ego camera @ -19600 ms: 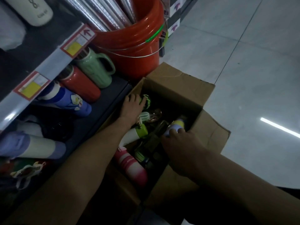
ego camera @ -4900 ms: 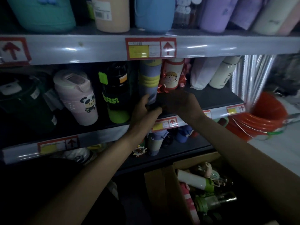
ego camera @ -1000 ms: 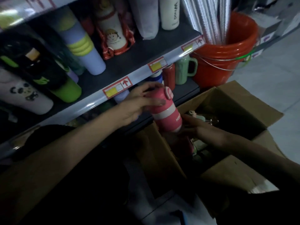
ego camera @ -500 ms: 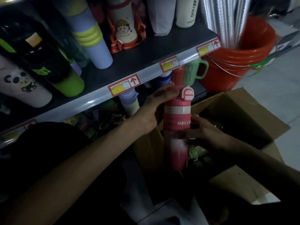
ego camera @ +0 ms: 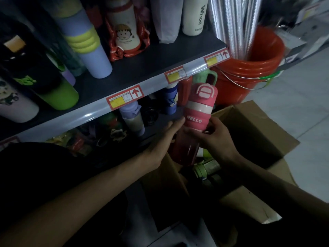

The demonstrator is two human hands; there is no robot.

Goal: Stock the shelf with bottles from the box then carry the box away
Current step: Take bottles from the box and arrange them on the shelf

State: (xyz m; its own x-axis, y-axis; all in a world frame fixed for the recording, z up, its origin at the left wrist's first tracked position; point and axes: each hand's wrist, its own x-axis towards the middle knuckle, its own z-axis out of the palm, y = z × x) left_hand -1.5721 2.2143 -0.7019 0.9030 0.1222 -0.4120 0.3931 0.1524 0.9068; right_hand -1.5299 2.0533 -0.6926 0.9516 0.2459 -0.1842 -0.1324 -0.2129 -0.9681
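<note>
Bottle: I see the pink bottle [ego camera: 197, 122] upright in the air, just above the left side of the box [ego camera: 258, 132], base over the opening.
Right hand: my right hand [ego camera: 213, 138] is wrapped round the bottle's middle, thumb in front, just under the ribbed band marked HELLO.
Left hand: my left hand [ego camera: 165, 138] lies flat, fingers straight, fingertips touching the bottle's side; it steadies and grasps nothing.
Shelf: the shelf [ego camera: 142, 72] rises just behind and left of the box, already lined with bottles, with bare board at its front.
Box contents: a green-capped bottle [ego camera: 204, 168] and others lie inside the box, below the pink one.
Weight: I judge it empty, so light, and top-heavy from the chunky lid.
Surface: hard and stiff; the smooth tinted lower half looks slippery, the ribbed band less so.
Where to hold: round the ribbed band or just beneath, never by the flip lid, which could pop open.
Bucket: an orange bucket [ego camera: 249, 72] stands just behind the box.
</note>
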